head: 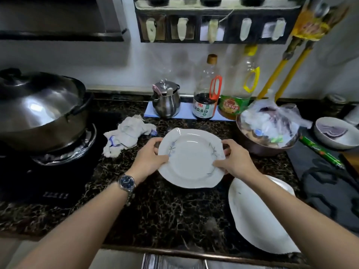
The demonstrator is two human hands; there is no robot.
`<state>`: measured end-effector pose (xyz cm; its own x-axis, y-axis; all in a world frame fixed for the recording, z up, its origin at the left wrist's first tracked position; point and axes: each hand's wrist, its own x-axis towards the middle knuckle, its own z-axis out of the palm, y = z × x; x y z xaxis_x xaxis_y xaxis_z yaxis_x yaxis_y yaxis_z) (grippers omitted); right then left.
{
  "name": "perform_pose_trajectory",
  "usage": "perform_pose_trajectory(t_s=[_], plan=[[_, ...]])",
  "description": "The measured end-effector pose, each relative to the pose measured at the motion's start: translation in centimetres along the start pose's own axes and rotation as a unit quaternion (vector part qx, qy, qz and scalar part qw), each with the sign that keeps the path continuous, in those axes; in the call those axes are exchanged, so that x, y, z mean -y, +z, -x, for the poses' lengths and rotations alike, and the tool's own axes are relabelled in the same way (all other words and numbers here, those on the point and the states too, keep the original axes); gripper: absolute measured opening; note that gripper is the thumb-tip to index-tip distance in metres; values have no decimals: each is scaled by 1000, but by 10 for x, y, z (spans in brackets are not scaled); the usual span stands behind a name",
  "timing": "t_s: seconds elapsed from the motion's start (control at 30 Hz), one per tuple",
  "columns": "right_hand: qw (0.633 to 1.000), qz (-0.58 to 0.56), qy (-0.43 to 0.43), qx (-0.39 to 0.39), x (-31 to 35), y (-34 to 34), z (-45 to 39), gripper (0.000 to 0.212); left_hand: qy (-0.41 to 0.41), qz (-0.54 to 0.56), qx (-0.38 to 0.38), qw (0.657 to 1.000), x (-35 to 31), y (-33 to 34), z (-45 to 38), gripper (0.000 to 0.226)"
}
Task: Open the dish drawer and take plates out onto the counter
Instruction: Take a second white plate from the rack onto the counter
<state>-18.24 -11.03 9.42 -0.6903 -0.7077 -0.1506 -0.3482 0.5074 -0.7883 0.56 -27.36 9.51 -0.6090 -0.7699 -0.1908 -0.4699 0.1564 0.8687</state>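
Nearest the camera, at the bottom edge, a strip of metal rack (pixel 174 262) shows just below the front lip of the dark marbled surface (pixel 165 214); whether it belongs to the dish drawer cannot be told from this view. Two bare forearms reach up from the lower corners. The left wrist wears a wristwatch (pixel 126 182) with a dark blue face.

Both hands hold one white plate (pixel 191 157) with a faint blue floral pattern and a wavy rim. The left hand (pixel 149 157) grips its left edge, thumb on top of the rim and fingers (pixel 156 147) curled under it. The right hand (pixel 234 158) clamps the right edge the same way. The plate sits low over the middle of the surface, tilted slightly toward the camera (whether its underside touches the stone is unclear).

A second white plate (pixel 258 216) lies on the surface to the right, close to the front edge, partly hidden under the right forearm.

Left of the held plate lies a crumpled white cloth (pixel 127 135), and beyond it a large steel wok with a lid (pixel 38 107) sits on the stove. Behind the plate stand a small steel pot (pixel 166 102), a dark soy sauce bottle (pixel 206 94) and an oil bottle (pixel 240 88). To the right, a bowl (pixel 266 145) holds clear plastic bags.
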Motion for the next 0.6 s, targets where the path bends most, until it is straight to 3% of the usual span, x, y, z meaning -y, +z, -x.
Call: perform_pose_trajectory(t_s=[0.6], plan=[[998,-21,49,-34,-39,39,-57,72,-30,32,65,997,48,21,-83,59]])
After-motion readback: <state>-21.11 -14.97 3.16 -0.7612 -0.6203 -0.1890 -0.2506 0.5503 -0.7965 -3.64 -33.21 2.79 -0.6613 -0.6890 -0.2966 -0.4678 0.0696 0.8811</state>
